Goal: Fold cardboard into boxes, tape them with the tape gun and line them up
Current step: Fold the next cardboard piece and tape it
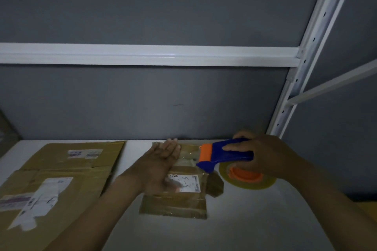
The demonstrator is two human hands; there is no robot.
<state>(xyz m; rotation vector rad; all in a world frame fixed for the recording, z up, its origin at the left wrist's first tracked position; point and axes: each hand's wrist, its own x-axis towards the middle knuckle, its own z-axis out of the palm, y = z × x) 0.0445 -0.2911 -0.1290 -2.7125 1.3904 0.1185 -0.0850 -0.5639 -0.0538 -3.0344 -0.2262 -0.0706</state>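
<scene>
A small brown cardboard box (pixel 183 199) with a white label and shiny tape lies on the white table (pixel 255 220) at the centre. My left hand (pixel 161 165) presses flat on its top, fingers straight and pointing away. My right hand (pixel 263 155) grips the blue and orange tape gun (pixel 226 154) by its handle. The gun's orange front end sits over the box's far right edge. Its roll of clear tape (pixel 247 177) hangs under my hand, just right of the box.
Two flattened cardboard pieces lie on the left: a large one with white labels (pixel 51 199) near me and another (pixel 81 155) behind it. A grey wall stands behind the table. A white shelf rail (pixel 142 55) crosses above, with a white perforated post (pixel 299 79) on the right.
</scene>
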